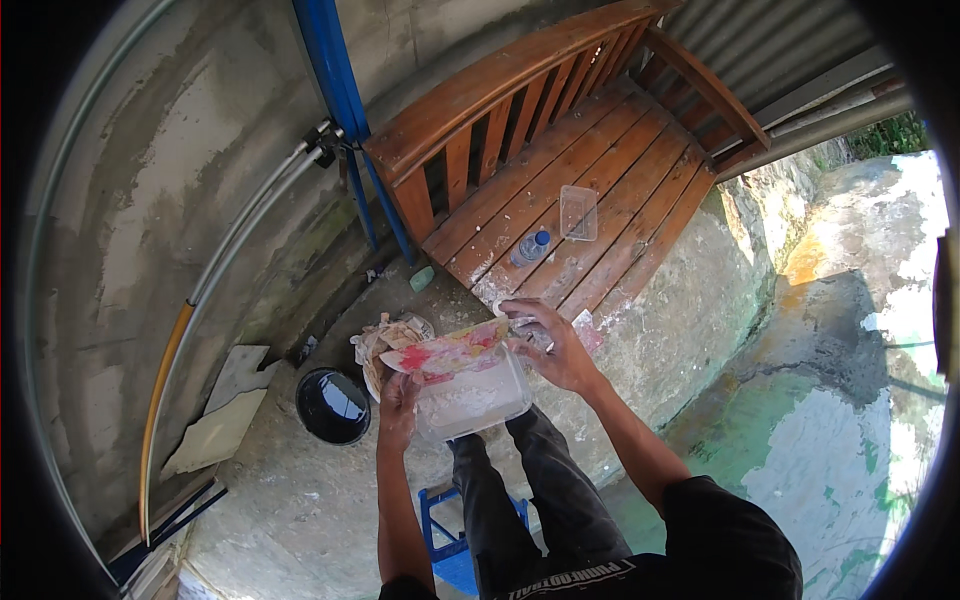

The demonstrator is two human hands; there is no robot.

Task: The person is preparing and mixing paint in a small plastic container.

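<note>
My left hand pinched one end of a thin strip streaked pink, yellow and white, while my right hand curved, fingers apart, by its other end; whether those fingers gripped, I couldn't tell. I held the strip over the clear rectangular plastic tub of white powder, probably so loose grains would stay inside. A round black bucket of dark liquid stood left. On the brown slatted wooden table, an apparently empty clear plastic box sat beside a blue-capped clear bottle.
</note>
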